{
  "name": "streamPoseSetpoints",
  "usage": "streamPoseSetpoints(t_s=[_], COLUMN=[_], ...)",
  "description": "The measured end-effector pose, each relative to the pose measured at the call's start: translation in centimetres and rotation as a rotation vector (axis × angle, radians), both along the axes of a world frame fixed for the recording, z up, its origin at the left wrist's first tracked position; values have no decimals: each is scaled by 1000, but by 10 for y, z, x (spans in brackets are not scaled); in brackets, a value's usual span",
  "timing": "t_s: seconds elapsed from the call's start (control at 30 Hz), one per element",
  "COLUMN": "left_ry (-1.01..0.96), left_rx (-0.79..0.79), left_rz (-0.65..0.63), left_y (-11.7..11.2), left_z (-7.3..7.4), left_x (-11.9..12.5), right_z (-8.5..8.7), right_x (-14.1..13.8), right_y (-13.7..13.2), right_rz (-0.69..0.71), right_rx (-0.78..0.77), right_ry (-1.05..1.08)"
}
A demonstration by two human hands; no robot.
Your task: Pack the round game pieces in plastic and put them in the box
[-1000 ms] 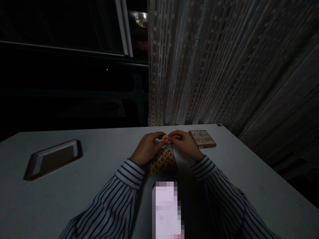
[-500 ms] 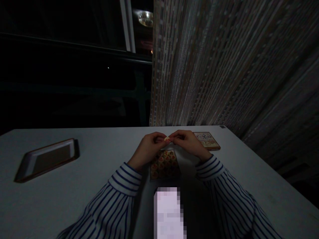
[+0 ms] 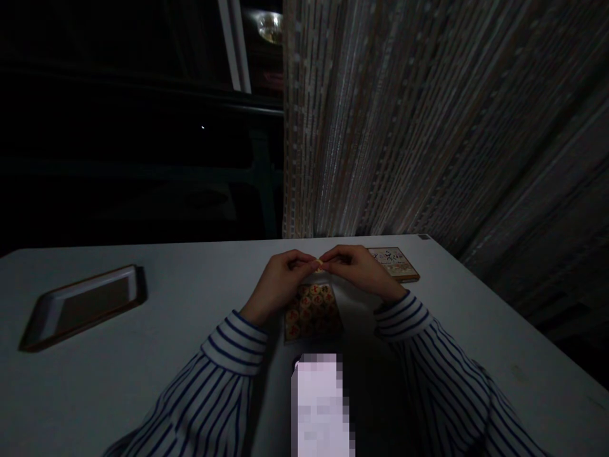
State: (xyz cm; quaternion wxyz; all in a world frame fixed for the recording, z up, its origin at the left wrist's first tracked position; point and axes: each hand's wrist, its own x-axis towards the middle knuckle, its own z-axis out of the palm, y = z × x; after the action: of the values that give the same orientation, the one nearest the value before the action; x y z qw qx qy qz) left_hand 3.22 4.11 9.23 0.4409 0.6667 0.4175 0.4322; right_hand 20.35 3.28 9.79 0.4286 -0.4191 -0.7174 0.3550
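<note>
Between the fingertips of both hands is a small round Chinese chess piece (image 3: 319,264), pale with reddish marks. My left hand (image 3: 281,282) pinches it from the left, thumb and forefinger closed on its edge. From the other side my right hand (image 3: 358,270) pinches it too. Just below and nearer to me lies a box of chess pieces (image 3: 313,311), round and packed in rows, many with red characters. The held piece is above the far edge of that box. Its near rows are in deep shadow.
A flat printed box (image 3: 394,264) lies behind my right hand. At the left of the white table (image 3: 190,381) sits a brown-rimmed tray or lid (image 3: 85,304). A phone with a blurred bright screen (image 3: 320,406) is close to me. A string curtain (image 3: 380,127) hangs beyond the table.
The chess piece has turned slightly between my fingers, and its face shows less now. The whole view has shifted a little; the box and tray have stayed on the table.
</note>
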Motion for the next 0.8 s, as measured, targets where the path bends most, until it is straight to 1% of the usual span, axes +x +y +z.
streamPoseSetpoints(t_s=[0.17,0.4,0.5,0.63,0.8], left_ry=[14,-19,-31,-71,-90], left_rx=[5,-34,-59,-75,-84], left_rz=[20,19,39,68,103], left_y=[3,0,1,3,3], left_z=[-2,0,0,-3,-5], left_x=[-1,1,1,1,1], right_z=[1,2,1,0,0], right_x=[0,1,1,1,0], right_y=[0,0,1,2,0], right_rz=[8,39,20,-27,-18], right_rx=[-37,11,22,-29,-49], right_ry=[22,-34,-26,-20,-9])
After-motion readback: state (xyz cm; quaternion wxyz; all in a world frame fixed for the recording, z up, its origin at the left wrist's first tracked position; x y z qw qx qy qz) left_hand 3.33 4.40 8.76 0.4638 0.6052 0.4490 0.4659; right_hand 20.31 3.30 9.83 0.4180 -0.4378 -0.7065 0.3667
